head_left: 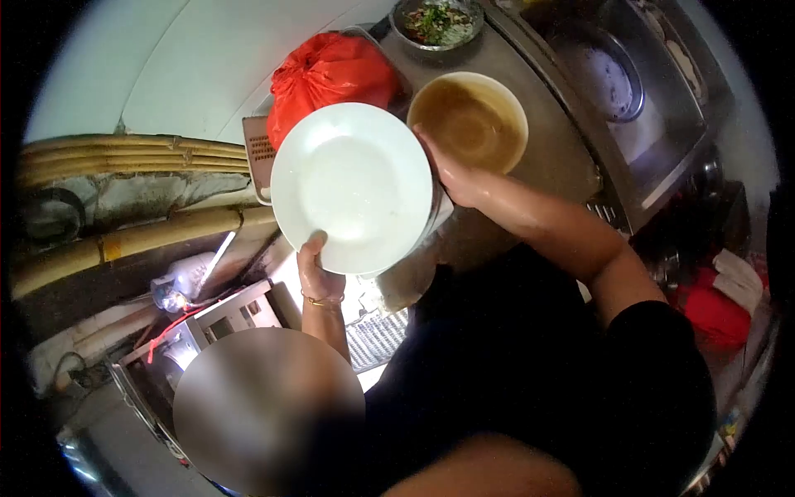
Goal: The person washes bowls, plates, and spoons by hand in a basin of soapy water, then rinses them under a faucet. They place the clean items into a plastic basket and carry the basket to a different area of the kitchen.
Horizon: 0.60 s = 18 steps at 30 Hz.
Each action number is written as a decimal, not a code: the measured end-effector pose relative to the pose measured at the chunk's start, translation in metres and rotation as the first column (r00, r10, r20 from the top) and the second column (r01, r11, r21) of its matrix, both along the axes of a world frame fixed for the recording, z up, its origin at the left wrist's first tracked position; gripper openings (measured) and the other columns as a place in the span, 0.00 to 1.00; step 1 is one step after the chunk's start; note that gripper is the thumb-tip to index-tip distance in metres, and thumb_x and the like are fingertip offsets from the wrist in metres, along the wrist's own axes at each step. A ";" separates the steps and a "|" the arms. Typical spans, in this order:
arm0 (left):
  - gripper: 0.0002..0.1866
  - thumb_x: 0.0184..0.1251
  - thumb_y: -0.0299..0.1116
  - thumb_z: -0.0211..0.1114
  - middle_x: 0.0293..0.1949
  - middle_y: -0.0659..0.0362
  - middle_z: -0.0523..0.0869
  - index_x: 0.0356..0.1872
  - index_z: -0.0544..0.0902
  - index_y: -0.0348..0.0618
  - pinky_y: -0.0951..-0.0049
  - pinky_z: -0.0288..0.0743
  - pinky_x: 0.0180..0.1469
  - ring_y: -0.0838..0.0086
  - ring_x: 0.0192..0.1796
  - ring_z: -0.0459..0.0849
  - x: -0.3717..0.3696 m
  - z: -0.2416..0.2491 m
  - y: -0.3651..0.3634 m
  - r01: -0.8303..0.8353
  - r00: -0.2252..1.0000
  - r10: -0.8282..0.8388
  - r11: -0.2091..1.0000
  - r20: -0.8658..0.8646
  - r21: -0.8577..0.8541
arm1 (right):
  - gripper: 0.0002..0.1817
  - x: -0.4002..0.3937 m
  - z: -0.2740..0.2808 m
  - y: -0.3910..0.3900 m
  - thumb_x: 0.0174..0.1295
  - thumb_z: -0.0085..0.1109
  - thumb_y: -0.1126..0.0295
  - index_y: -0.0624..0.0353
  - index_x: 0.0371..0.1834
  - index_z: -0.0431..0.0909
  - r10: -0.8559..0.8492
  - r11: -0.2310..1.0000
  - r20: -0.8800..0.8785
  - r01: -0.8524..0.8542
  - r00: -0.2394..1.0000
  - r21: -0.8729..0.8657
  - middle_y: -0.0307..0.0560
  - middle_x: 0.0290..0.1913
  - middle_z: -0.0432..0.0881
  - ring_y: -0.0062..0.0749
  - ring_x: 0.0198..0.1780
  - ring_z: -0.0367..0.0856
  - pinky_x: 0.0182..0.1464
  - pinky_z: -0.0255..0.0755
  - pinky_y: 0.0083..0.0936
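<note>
A round white plate [352,186] faces up toward me, with more white rims showing beneath its right edge, so it appears to top a stack. My left hand [320,269], with a thin bracelet at the wrist, is closed on the near rim, thumb on top. On the right side of the stack, my right hand [451,174] grips the edge, its fingers partly hidden behind the plate. Just beyond that hand stands a large bowl [469,124] with a brownish inside. A tied red plastic bag [331,79] sits behind the plate.
At the top, a metal bowl of chopped greens [435,23] rests on the counter [551,124]. A sink [671,124] at the right holds a basin with suds [613,79]. Bamboo poles [141,157] run along the left wall. A blurred patch covers the lower left.
</note>
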<state>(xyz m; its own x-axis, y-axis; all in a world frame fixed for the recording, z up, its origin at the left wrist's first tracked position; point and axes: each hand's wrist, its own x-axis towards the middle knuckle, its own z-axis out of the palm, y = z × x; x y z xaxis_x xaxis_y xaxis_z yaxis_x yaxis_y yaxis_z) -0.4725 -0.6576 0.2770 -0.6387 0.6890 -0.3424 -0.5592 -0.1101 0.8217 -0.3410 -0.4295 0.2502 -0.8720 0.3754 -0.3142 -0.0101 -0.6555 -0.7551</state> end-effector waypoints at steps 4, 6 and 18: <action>0.40 0.66 0.68 0.39 0.65 0.57 0.69 0.68 0.63 0.47 0.56 0.66 0.64 0.60 0.66 0.68 0.003 -0.011 -0.004 -0.062 0.998 0.063 0.994 -0.009 0.091 | 0.35 -0.004 0.038 -0.002 0.69 0.35 0.38 0.55 0.64 0.70 -0.169 0.977 0.066 0.176 0.983 -0.121 0.43 0.61 0.75 0.30 0.63 0.70 0.66 0.61 0.29; 0.43 0.64 0.72 0.37 0.68 0.58 0.65 0.70 0.61 0.51 0.56 0.65 0.66 0.60 0.69 0.65 0.017 -0.013 0.011 -0.201 0.980 0.198 0.973 0.035 0.116 | 0.35 -0.007 0.037 0.004 0.69 0.35 0.38 0.56 0.62 0.71 -0.023 0.997 0.024 0.021 0.999 0.071 0.43 0.60 0.75 0.31 0.63 0.70 0.65 0.62 0.29; 0.42 0.62 0.67 0.37 0.67 0.53 0.67 0.68 0.63 0.45 0.49 0.62 0.66 0.52 0.66 0.66 0.025 -0.002 0.000 -0.311 0.949 0.310 0.950 0.052 0.021 | 0.34 -0.048 -0.049 -0.010 0.70 0.40 0.43 0.61 0.65 0.65 -0.348 0.803 0.025 0.285 0.937 0.523 0.51 0.62 0.73 0.36 0.62 0.72 0.64 0.64 0.33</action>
